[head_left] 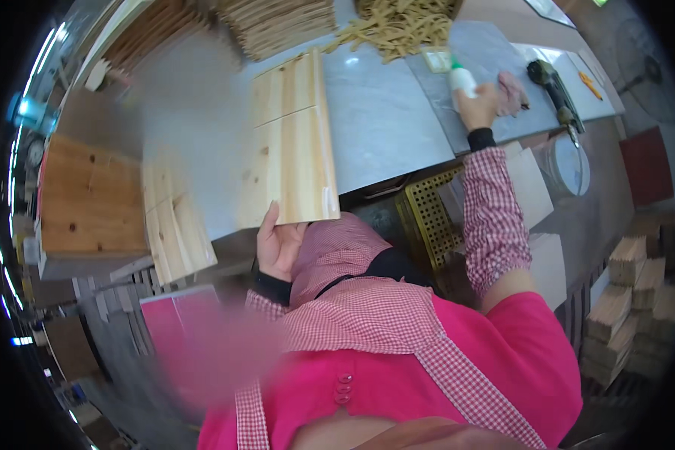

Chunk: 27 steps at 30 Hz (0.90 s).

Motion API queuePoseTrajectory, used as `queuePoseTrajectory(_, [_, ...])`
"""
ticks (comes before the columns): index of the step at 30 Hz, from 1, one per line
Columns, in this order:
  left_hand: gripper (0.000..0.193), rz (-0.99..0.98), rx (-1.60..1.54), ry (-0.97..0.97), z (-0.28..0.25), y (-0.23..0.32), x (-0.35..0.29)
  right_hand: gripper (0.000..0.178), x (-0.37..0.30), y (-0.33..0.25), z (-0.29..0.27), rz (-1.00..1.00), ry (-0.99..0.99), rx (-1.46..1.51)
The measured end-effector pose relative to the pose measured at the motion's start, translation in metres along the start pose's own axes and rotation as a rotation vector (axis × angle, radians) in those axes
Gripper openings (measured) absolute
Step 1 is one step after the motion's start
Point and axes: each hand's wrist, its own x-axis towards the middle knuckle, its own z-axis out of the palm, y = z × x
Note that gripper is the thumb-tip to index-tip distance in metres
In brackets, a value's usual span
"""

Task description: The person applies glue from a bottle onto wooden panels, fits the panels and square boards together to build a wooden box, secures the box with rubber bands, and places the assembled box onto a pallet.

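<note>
A grey blur (195, 112) smudges the left edge of our wooden board (289, 150), which lies lengthwise away from us on the counter (382, 120). Our left hand (279, 251), nearer it, holds its near end, fingers partly hidden; rightward, well apart, our right hand (478, 109) wraps a white bottle (462, 79), base covered.

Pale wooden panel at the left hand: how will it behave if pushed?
The pale wooden panel looks straight-edged and flat, so likely stiff. Its broad shape suggests sliding rather than rolling. Its near end, by the left hand, appears to overhang the table, so it may tip if pushed farther out.
</note>
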Motion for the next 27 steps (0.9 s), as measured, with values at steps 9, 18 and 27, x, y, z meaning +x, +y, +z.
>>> queuePoseTrajectory(9, [0.044,-0.004,-0.025,-0.034,-0.007,0.004,-0.001,0.024,0.066,0.078,-0.024,0.008,-0.083,-0.532])
queuePoseTrajectory(18, [0.041,0.055,0.017,0.003,-0.005,0.01,-0.013,0.032,0.1,-0.015,-0.043,-0.251,-0.173,-0.437])
queuePoseTrajectory(27, [0.051,0.13,0.125,-0.027,0.014,0.009,-0.055,0.059,0.11,-0.356,-0.015,-1.172,0.194,0.038])
